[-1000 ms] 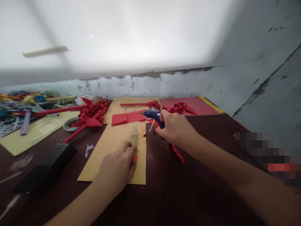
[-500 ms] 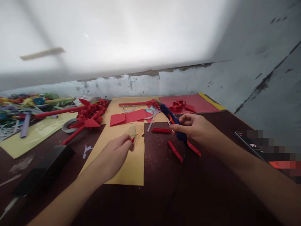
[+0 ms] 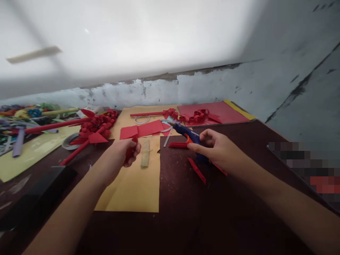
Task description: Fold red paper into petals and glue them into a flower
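Observation:
My right hand (image 3: 209, 147) is wrapped round a blue glue gun (image 3: 183, 130) with an orange trigger, its nozzle pointing up and to the left. A folded red paper piece (image 3: 130, 151) is pinched in my left hand (image 3: 123, 156), partly hidden by the fingers. Right of that hand, a pale rolled strip (image 3: 145, 154) lies on the yellow paper sheet (image 3: 132, 193). Close to the glue gun are folded red paper strips: one (image 3: 178, 145) beside it and another (image 3: 197, 170) below it. A third (image 3: 221, 169) is partly covered by my right hand.
Red paper flowers (image 3: 99, 127) on stems lie at the left, by a tape roll (image 3: 70, 141) and a black box (image 3: 39, 198). Flat red paper (image 3: 148, 129) and another tape ring (image 3: 142, 119) are behind my hands. A pixelated phone-like object (image 3: 300, 170) lies at right.
My left hand has moved left and lifted away from the pale roll, with the red paper still pinched. The glue gun has come slightly lower and tilted flatter. The view has shifted slightly.

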A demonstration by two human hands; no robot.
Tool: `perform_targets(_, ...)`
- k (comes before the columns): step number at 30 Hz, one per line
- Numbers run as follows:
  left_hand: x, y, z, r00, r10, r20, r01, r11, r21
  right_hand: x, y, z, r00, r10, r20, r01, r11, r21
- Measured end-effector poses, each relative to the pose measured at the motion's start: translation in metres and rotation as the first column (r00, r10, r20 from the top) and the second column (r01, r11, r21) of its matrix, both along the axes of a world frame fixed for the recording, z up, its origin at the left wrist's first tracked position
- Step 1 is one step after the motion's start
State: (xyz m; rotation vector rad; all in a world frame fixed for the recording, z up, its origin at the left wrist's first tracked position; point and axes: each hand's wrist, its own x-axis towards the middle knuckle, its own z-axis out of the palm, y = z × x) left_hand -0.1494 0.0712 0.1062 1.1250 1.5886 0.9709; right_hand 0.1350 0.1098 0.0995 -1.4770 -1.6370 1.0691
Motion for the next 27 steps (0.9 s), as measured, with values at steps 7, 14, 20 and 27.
perform_targets(7,-0.027,0.01,0.007,0.972,0.104,0.211,-0.112,0.993,0.024,-0.033,-0.003,0.009,0.987,0.038,0.157,-0.05,0.996,0.072)
perform_targets(14,-0.034,0.009,0.006,0.963,0.099,0.251,-0.109,0.994,0.026,-0.082,0.01,0.017,0.912,0.067,0.405,-0.18,0.952,0.247)
perform_targets(20,-0.031,0.008,0.002,0.989,0.069,0.129,-0.068,0.998,-0.014,-0.092,0.023,0.026,0.867,-0.106,0.486,-0.144,0.882,0.449)
perform_targets(27,-0.031,0.006,-0.002,0.97,0.028,-0.242,-0.018,0.999,0.045,-0.071,0.015,0.05,0.931,-0.18,0.317,0.0,0.87,0.493)
